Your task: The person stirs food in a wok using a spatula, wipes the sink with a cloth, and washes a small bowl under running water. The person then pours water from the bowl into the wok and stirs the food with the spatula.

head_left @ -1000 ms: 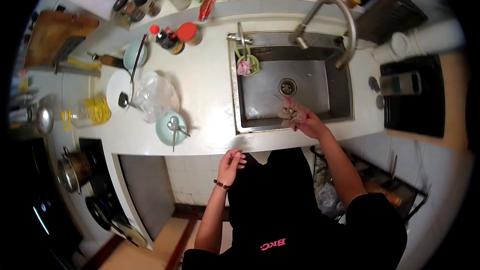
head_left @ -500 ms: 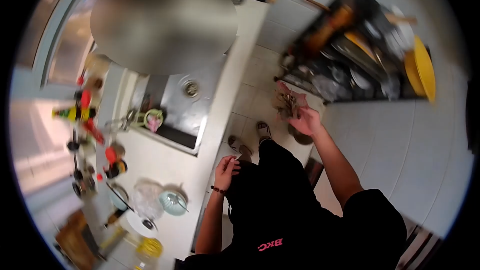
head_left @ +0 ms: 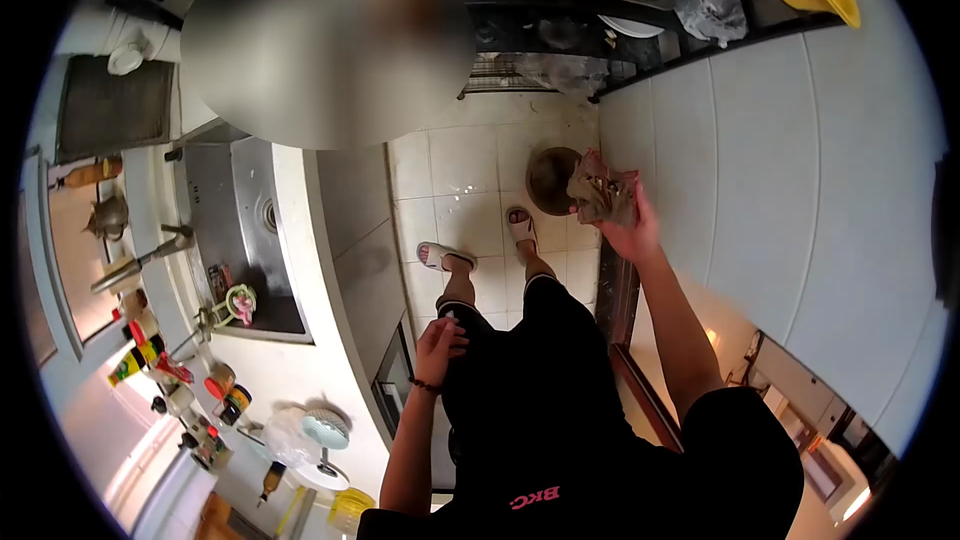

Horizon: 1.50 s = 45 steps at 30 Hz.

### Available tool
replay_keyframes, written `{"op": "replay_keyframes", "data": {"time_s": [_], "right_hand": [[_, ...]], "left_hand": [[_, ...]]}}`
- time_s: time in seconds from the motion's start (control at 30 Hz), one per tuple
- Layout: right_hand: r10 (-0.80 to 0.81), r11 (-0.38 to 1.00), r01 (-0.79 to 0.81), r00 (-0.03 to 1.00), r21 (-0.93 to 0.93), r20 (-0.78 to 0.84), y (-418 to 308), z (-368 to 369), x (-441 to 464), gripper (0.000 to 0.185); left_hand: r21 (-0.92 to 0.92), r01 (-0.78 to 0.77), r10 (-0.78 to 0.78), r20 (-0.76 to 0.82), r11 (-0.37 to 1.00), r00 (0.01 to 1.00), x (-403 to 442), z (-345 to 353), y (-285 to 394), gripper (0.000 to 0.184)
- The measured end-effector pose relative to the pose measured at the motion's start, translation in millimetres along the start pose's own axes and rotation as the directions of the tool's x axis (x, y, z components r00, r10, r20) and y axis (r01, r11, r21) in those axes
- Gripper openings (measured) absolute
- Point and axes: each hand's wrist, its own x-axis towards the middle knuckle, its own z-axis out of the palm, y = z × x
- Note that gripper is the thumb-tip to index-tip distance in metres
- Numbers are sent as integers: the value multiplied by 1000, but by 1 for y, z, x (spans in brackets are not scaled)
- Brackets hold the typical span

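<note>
The head camera looks steeply down from the person's head, wide and round-edged, facing the cream tiled floor (head_left: 465, 155). The black short-sleeved shirt (head_left: 650, 490) is nearest, at bottom; the bare left hand (head_left: 438, 350) and bare right hand (head_left: 634, 234) show farther out, the long white bench (head_left: 300, 368) at left, the pale tiled wall (head_left: 765, 170) at right.

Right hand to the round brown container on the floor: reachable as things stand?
Probably, by lowering: no obstacle shows between the right hand and the open-topped container. The hand isn't free, though: it holds a crumpled bundle.
</note>
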Motion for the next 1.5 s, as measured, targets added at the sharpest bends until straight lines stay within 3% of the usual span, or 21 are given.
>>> {"op": "replay_keyframes", "data": {"time_s": [0.17, 0.27, 0.33, 0.43, 0.5, 0.57, 0.67, 0.77, 0.8, 0.87, 0.9, 0.97, 1.03, 1.07, 1.1, 1.17, 1.27, 1.33, 1.37, 1.43, 1.5], "right_hand": [[154, 979, -164, 984, 120, 86, 7, 15, 16, 65], [202, 975, -165, 935, -148, 291, 20, 94, 44, 66], [408, 913, -347, 816, -216, 410, 62, 130, 63, 66], [580, 814, -443, 658, -377, 479, 114, 202, 60, 67], [670, 741, -471, 566, -479, 480, 158, 246, 43, 69], [815, 574, -558, 319, -599, 483, 190, 296, 67, 72], [871, 465, -591, 168, -660, 463, 269, 360, 28, 73], [915, 381, -590, 130, -712, 381, 339, 419, -8, 73], [914, 365, -539, 50, -759, 404, 364, 431, -9, 73], [908, 359, -531, 8, -768, 419, 406, 462, -25, 73], [900, 355, -537, -23, -765, 434, 419, 473, -33, 73], [904, 352, -540, -16, -764, 428, 443, 496, -50, 73], [904, 355, -552, -3, -755, 427, 462, 519, -59, 73], [909, 377, -558, 72, -739, 410, 468, 524, -62, 74], [910, 399, -563, 145, -723, 389, 474, 530, -61, 76], [908, 401, -583, 151, -707, 391, 483, 539, -46, 75], [907, 401, -565, 131, -722, 401, 488, 551, -22, 72], [901, 410, -543, 115, -733, 419, 493, 566, -10, 70], [902, 416, -545, 146, -728, 406, 497, 579, -8, 69], [899, 427, -541, 171, -724, 403, 508, 604, -2, 67], [918, 367, -542, 79, -756, 389, 524, 619, 4, 64]], "left_hand": [[-138, -33, 22, -75, 990, 997, -35, 18, -7, 30], [-221, -169, 120, -219, 960, 968, -43, 2, -23, 31], [-308, -268, 139, -384, 913, 913, -82, -17, -48, 30], [-504, -381, 0, -603, 775, 797, -115, -45, -124, 24], [-542, -465, -99, -719, 700, 688, -132, -83, -196, 31], [-451, -517, -196, -859, 728, 473, -156, -122, -188, 30], [-368, -627, -287, -929, 686, 231, -206, -201, -219, 30], [-95, -567, -181, -979, 818, -97, -256, -293, -219, 30], [-29, -578, -172, -966, 816, -195, -269, -331, -212, 32], [32, -388, -92, -951, 921, -296, -281, -407, -214, 36], [-79, -378, -189, -946, 922, -262, -281, -444, -211, 44], [-147, -58, -156, -957, 988, -244, -246, -502, -245, 50], [-299, -67, -280, -938, 952, 203, -260, -526, -240, 53], [-172, -98, -149, -966, 980, 210, -265, -541, -232, 46], [-17, -113, -27, -996, 994, -90, -254, -539, -213, 37], [-161, -430, -74, -974, 889, 213, -260, -539, -151, 32], [-113, -575, 37, -969, 810, 243, -221, -535, -95, 33], [-367, -783, 3, -905, 501, 426, -228, -507, -53, 27], [-385, -796, -13, -903, 467, 429, -231, -498, -38, 29], [-160, -595, 6, -964, 787, 267, -215, -491, -33, 33], [-198, -604, -55, -967, 772, 247, -203, -476, -29, 36]]}}
